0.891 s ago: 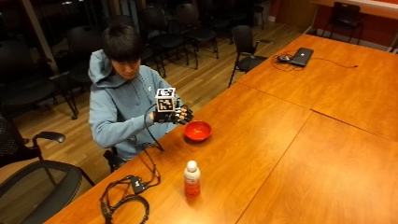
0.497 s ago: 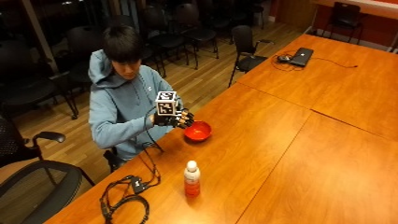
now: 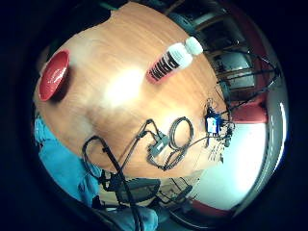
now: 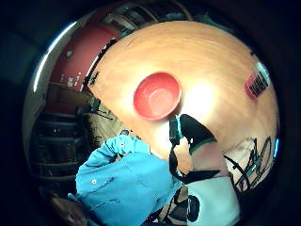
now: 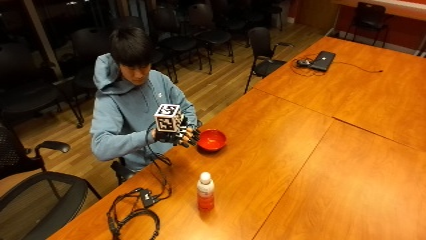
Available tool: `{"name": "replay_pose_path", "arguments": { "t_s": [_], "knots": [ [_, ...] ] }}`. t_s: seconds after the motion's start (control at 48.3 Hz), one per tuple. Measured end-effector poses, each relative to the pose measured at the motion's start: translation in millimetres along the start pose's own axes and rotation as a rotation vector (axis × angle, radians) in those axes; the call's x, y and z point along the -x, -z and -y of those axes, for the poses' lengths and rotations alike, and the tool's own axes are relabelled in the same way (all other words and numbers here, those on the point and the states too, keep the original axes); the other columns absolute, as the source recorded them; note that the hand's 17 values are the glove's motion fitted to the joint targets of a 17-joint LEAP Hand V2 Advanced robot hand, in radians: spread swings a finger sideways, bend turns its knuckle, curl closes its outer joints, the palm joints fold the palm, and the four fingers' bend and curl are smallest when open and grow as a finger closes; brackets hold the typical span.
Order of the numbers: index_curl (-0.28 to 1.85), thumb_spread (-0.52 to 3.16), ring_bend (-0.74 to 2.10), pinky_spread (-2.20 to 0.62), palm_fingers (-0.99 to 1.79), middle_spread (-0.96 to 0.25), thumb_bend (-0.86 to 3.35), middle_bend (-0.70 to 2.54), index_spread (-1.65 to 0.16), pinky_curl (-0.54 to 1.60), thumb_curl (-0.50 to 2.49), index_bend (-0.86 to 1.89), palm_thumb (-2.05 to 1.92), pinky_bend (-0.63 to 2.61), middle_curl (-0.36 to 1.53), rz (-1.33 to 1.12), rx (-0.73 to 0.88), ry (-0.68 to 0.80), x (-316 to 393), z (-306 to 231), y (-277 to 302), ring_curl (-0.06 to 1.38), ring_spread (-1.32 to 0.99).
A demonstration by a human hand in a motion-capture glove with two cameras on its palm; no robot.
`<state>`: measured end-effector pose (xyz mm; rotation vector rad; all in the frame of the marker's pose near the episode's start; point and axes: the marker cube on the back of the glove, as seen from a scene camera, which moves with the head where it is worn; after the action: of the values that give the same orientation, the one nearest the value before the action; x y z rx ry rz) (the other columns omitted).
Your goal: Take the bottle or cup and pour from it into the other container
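On the table [image 5: 286,165], bottle [image 5: 206,191] seemingly upright.

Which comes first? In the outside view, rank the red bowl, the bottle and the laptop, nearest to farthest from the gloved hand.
1. Red bowl: on the table right beside the gloved right hand.
2. Bottle: upright, further along the table's near edge, beside the cables.
3. Laptop: on the far table, well beyond the others.
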<state>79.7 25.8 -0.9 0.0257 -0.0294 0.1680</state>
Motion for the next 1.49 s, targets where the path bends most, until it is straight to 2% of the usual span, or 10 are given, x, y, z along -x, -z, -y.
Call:
{"name": "replay_pose_path", "arguments": {
  "t_s": [0.456, 0.621, 0.787, 0.973, 1.243, 1.491],
  "knots": [
    [0.23, 1.01, 0.4, 0.22, 0.28, 0.03, -0.02, 0.19, -0.3, 0.26, 0.41, 0.12, 0.7, 0.56, 0.32, 0.043, -0.073, -0.174, -84, -19, 5, 0.27, 0.1],
    [0.21, 0.99, 0.42, 0.22, 0.2, 0.04, -0.03, 0.18, -0.3, 0.28, 0.42, 0.1, 0.7, 0.63, 0.32, 0.089, -0.155, -0.226, -113, -32, -3, 0.29, 0.11],
    [0.19, 0.96, 0.44, 0.22, 0.15, 0.04, -0.03, 0.19, -0.3, 0.29, 0.42, 0.1, 0.68, 0.67, 0.32, 0.175, -0.321, -0.256, -145, -30, -5, 0.29, 0.11],
    [0.18, 0.93, 0.46, 0.23, 0.13, 0.05, -0.03, 0.2, -0.29, 0.3, 0.42, 0.12, 0.69, 0.7, 0.33, 0.33, -0.452, -0.281, -180, -25, -21, 0.3, 0.12],
    [0.18, 0.91, 0.48, 0.23, 0.1, 0.08, -0.03, 0.18, -0.29, 0.3, 0.42, 0.12, 0.68, 0.73, 0.32, 0.661, -0.505, -0.32, -220, -1, -55, 0.3, 0.12],
    [0.19, 0.89, 0.51, 0.24, 0.07, 0.1, -0.03, 0.18, -0.28, 0.3, 0.41, 0.14, 0.66, 0.75, 0.31, 0.94, -0.538, -0.312, -223, 45, -94, 0.3, 0.14]
  ]
}}
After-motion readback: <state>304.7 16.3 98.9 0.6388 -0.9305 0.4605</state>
